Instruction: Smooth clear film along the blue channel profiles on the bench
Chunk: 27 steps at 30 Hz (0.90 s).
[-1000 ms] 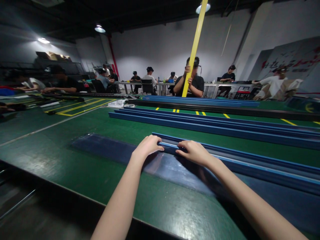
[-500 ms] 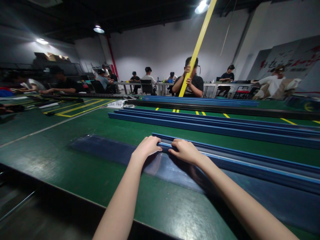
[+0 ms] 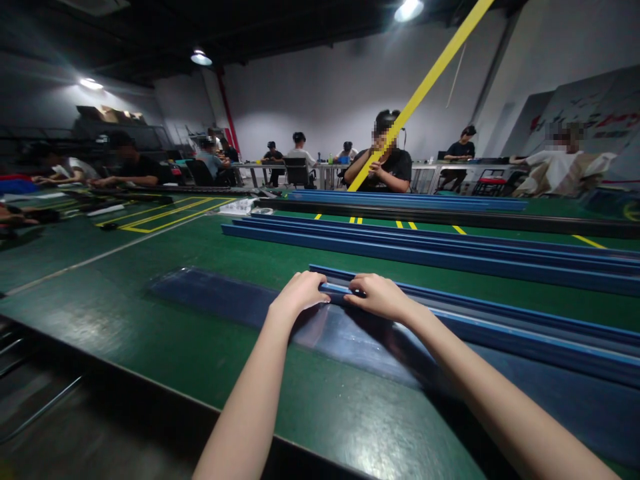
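Note:
A long blue channel-shaped profile point(image 3: 500, 321) lies across the green table, running off to the right. Near its left end, my left hand point(image 3: 303, 291) grips the front edge, fingers over the top and thumb at the front. Close beside it, my right hand point(image 3: 377, 297) is closed on the same edge, with thumb and fingers bent around it. A short stretch of the profile shows between the two hands. Under and in front of it lies a flat clear plastic sleeve point(image 3: 215, 293), shiny and partly covered by my forearms.
More blue profiles point(image 3: 400, 250) lie parallel farther back, with a black profile point(image 3: 450, 217) behind them. Across the table a person point(image 3: 395, 167) holds a slanted yellow strip point(image 3: 430, 77). The green table's point(image 3: 150, 360) front edge runs along the lower left. Other people sit at tables behind.
Both hands keep their hold at the profile's left end, with the right fingers slightly shifted. The yellow strip across the table has tilted further to the right. The view has shifted a little.

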Tool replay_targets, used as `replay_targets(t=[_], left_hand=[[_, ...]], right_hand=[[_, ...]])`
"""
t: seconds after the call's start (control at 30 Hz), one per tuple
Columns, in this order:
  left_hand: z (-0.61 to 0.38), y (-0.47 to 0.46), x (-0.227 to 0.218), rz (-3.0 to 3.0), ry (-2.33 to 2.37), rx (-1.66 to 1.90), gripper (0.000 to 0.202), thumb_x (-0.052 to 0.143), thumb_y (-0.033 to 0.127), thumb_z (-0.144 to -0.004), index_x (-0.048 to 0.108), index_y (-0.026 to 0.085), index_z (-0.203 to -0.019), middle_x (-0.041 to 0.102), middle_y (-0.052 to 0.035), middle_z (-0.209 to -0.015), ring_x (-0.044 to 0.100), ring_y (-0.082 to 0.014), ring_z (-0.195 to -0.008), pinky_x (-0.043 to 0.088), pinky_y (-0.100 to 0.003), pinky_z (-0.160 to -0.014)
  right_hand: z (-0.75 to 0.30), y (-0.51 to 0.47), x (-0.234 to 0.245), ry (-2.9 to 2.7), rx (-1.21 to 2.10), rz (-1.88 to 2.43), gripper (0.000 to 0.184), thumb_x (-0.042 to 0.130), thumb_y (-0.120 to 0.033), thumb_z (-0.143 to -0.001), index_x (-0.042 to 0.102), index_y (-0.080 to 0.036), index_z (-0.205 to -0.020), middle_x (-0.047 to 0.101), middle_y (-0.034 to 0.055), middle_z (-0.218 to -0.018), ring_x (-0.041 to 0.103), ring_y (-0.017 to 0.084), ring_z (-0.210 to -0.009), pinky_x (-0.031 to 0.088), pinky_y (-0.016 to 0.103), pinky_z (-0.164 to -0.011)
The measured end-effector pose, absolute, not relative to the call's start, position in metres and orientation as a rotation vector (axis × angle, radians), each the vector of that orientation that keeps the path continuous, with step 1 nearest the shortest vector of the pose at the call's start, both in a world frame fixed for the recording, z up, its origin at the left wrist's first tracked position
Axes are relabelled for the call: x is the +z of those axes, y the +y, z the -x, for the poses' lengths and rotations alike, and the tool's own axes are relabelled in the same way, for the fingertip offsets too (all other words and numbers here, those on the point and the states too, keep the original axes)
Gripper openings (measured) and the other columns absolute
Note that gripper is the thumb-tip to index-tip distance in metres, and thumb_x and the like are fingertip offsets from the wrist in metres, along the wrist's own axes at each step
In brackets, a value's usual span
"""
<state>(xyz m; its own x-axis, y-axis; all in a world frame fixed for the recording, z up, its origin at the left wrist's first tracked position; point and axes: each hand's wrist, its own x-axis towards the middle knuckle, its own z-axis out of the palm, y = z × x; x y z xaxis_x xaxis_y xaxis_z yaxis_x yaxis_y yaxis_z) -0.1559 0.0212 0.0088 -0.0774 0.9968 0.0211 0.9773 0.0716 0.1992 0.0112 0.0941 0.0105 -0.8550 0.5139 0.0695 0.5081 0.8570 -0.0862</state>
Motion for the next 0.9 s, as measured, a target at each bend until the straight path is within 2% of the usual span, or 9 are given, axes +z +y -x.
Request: replay_targets(t=[0.17,0.37,0.67,0.9], left_hand=[[0.149,0.021,0.011,-2.170,2.178,0.311,0.025,0.061,0.041,-0.071,0.060,0.020,-0.084,0.064,-0.0025,-0.088,0.057,-0.0192,-0.084,0.040,-0.026,-0.069],[0.114,0.028,0.002,-2.564,1.963,0.409,0.025,0.055,0.039,-0.079,0.055,0.020,-0.095,0.058,-0.0025,-0.099,0.052,-0.0177,-0.096,0.036,-0.028,-0.083],[0.061,0.040,-0.011,-2.721,1.845,0.378,0.026,0.046,0.040,-0.084,0.053,0.020,-0.099,0.059,-0.0028,-0.095,0.054,-0.0165,-0.089,0.040,-0.026,-0.075],[0.044,0.048,-0.008,-2.810,1.814,0.408,0.023,0.047,0.039,-0.084,0.056,0.018,-0.086,0.059,-0.0031,-0.089,0.053,-0.0168,-0.087,0.040,-0.026,-0.072]], right_hand=[[-0.049,0.099,0.016,-2.933,0.115,0.876,0.029,0.042,-0.041,-0.082,0.062,-0.021,-0.083,0.064,0.0049,-0.085,0.058,0.017,-0.078,0.035,0.023,-0.061],[-0.102,0.106,0.013,-2.874,0.199,0.974,0.025,0.044,-0.039,-0.080,0.060,-0.021,-0.084,0.065,0.0041,-0.083,0.058,0.017,-0.075,0.038,0.024,-0.062],[-0.164,0.106,0.000,-2.774,0.020,1.088,0.023,0.042,-0.039,-0.082,0.055,-0.020,-0.078,0.060,0.0050,-0.082,0.057,0.017,-0.072,0.038,0.024,-0.060],[-0.166,0.098,-0.003,-2.722,-0.157,1.142,0.022,0.043,-0.038,-0.083,0.056,-0.020,-0.077,0.059,0.0051,-0.082,0.055,0.017,-0.075,0.033,0.024,-0.055]])
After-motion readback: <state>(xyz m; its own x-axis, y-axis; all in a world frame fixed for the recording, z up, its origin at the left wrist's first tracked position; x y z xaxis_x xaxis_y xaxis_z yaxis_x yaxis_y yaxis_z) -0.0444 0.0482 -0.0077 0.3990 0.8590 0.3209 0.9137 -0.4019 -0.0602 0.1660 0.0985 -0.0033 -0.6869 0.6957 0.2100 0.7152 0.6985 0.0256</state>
